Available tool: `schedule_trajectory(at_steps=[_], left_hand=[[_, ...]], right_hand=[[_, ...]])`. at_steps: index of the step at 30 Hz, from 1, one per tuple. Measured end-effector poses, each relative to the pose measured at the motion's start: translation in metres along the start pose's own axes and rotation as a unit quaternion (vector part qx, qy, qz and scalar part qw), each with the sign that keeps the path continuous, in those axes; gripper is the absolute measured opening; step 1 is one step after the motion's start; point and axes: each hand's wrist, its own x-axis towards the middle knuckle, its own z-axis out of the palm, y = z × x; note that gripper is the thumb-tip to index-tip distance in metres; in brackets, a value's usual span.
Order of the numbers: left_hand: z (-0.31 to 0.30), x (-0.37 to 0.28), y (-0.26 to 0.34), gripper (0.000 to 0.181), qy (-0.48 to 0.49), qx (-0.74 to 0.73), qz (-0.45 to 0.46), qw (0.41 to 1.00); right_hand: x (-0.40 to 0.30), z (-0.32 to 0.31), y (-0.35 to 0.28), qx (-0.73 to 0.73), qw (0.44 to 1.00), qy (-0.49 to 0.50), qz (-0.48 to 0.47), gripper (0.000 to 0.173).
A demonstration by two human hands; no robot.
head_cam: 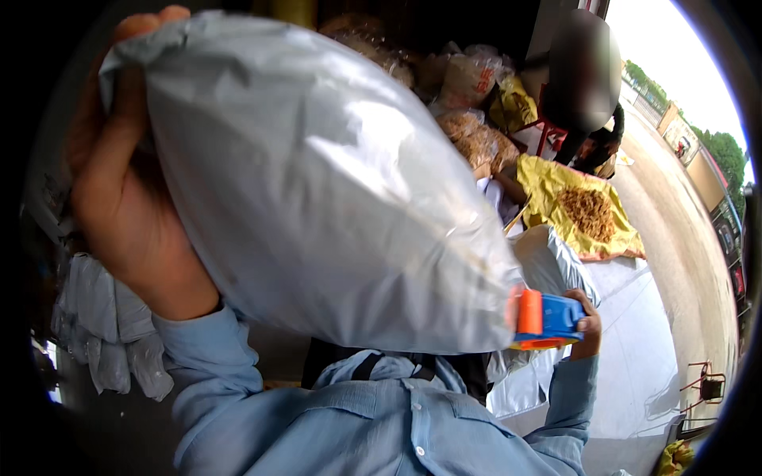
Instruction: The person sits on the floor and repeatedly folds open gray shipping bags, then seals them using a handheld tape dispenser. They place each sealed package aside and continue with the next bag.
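A large, filled silver-grey plastic bag (321,196) is held up across the middle of the view, tilted down to the right. My left hand (134,202) grips its upper left end, the fingers wrapped partly behind it. At far lower right, my right hand (586,321) is closed on a blue, orange and yellow hand-held tape dispenser (553,318). The dispenser's orange part meets or overlaps the bag's narrow lower right end; blur hides whether they touch. Most fingers of my right hand are hidden behind the tool.
Another silver-grey bag (550,256) lies behind the dispenser on a pale surface (631,333). Beyond it, a yellow sack (536,178) bears a brown, shredded heap (589,214). A person (586,89) is near stacked bags (476,77). More grey bags (95,297) are at left, a chair (708,387) at right.
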Motion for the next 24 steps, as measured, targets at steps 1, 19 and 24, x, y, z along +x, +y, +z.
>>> schedule_trajectory(at_steps=[1,19,24], left_hand=[[0.004,0.006,-0.001,0.030,0.025,-0.038,0.017,0.999],[0.004,-0.119,-0.082,0.053,-0.057,0.256,-0.168,0.950],[0.052,-0.102,-0.070,0.055,-0.256,0.385,-0.085,0.883]], right_hand=[[-0.004,-0.001,-0.017,0.104,0.992,0.036,-0.063,0.071],[0.038,0.209,-0.187,-0.055,0.981,0.174,0.060,0.069],[0.027,0.195,-0.188,-0.024,0.997,0.066,0.029,0.074]])
